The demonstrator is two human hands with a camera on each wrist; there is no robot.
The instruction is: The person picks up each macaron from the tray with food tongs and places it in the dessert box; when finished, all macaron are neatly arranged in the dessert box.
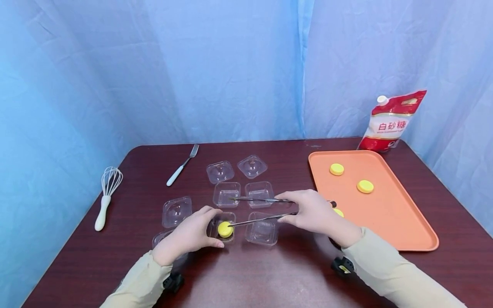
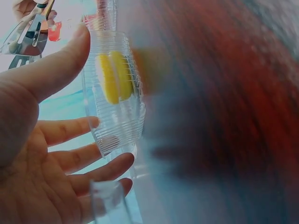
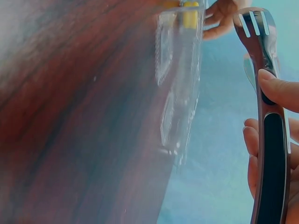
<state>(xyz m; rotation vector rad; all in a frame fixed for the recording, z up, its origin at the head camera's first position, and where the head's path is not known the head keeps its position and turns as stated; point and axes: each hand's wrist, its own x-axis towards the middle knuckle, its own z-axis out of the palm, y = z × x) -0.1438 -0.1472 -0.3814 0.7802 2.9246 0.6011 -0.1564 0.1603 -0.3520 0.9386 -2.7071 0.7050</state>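
My left hand (image 1: pixel 194 231) holds a small clear plastic box (image 2: pixel 119 123) by its sides, thumb at one side and fingers at the other. A round yellow macaron (image 1: pixel 225 229) lies inside that box. My right hand (image 1: pixel 311 212) grips metal tongs (image 3: pixel 271 140) with dark handle panels. The tong arms are spread apart: one tip is over the macaron, the other over an empty clear box (image 1: pixel 227 195) behind. Two more empty boxes, one at the back right (image 1: pixel 259 194) and one at the front right (image 1: pixel 262 229), stand beside these.
Clear lids (image 1: pixel 220 172) lie behind the boxes and a lid (image 1: pixel 177 212) lies to their left. An orange tray (image 1: pixel 400 222) at right carries yellow macarons (image 1: pixel 365 186). A sugar bag (image 1: pixel 392 122), a fork (image 1: pixel 182 165) and a whisk (image 1: pixel 105 199) are farther out.
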